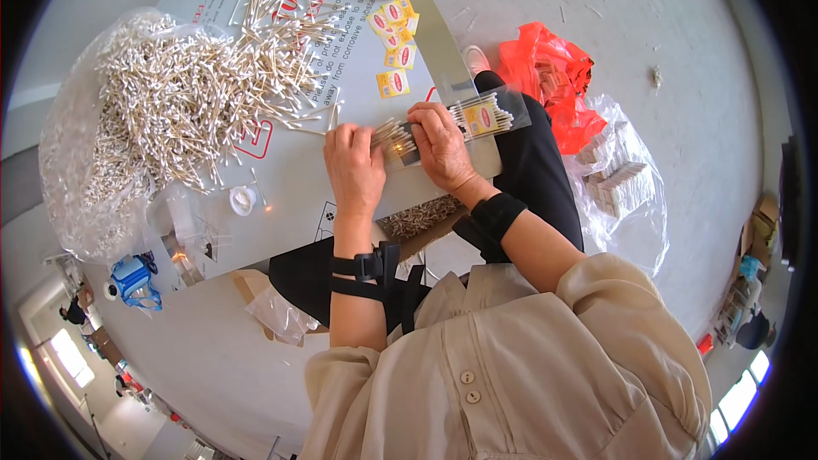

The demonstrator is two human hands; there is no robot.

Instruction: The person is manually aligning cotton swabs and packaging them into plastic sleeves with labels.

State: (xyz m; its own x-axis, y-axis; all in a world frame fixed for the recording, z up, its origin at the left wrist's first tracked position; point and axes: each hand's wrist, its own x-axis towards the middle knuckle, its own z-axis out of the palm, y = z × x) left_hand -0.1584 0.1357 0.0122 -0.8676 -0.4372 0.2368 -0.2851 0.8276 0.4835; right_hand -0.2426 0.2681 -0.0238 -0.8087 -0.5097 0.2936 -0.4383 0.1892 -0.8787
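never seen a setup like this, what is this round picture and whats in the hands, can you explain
There is no robot: these are a person's own left hand and right hand. The one picture comes from a fisheye camera on their head, looking down, so straight edges bend near the rim. On the table lie a big swab heap, partly in a clear bag, some yellow cards and a round white item. The right hand holds a clear sleeve with swabs and a yellow card inside; the left is at swabs between the hands.
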